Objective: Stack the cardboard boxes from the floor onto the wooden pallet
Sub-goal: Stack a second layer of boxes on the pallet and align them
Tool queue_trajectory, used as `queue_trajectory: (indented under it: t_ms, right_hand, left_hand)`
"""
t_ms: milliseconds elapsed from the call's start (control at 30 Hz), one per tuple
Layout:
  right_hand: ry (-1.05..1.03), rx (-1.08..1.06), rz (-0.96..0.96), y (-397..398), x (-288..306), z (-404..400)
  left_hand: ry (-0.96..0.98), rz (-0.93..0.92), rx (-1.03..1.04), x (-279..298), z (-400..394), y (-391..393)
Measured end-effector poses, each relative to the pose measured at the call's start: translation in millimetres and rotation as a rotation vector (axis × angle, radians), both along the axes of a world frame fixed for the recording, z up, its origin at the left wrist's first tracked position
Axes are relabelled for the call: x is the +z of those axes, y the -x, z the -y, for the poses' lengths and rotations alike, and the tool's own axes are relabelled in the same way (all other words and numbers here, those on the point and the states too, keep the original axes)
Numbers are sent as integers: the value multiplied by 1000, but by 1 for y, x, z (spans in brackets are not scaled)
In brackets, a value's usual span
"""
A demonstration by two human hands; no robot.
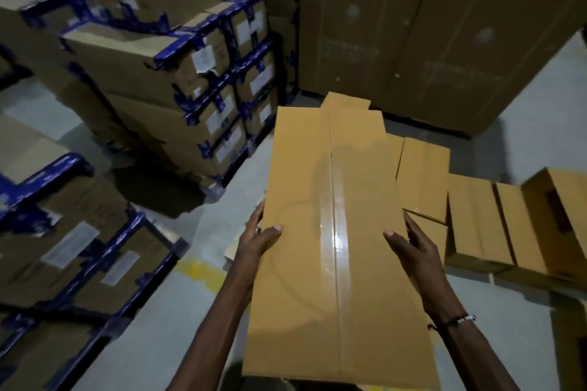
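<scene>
Seen from the head camera, a long cardboard box point(333, 232) sealed with clear tape is held above the grey floor point(178, 311). It is gripped by both hands at its long sides: the left hand point(259, 238) with thumb curled over the top face, the right hand point(409, 244) likewise. A beaded bracelet point(460, 320) is worn on the right wrist. Plain boxes point(476, 222) are lying on the floor to the right. Blue-taped cartons point(197, 73) are stacked at left, and tall cartons point(428, 25) stand behind.
</scene>
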State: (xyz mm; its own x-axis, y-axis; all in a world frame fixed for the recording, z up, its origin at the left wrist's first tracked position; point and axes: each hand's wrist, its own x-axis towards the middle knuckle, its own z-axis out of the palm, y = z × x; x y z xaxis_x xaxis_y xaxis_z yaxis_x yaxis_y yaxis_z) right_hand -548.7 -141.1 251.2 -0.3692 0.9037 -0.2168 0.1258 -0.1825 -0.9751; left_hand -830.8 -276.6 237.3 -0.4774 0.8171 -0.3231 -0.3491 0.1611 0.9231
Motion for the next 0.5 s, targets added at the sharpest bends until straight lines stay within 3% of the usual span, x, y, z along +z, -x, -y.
queue_trajectory:
  t_ms: [500]
  right_hand:
    - [64, -262, 25, -26, -13, -100]
  left_hand:
    - [46, -111, -287, -25, -168, -1]
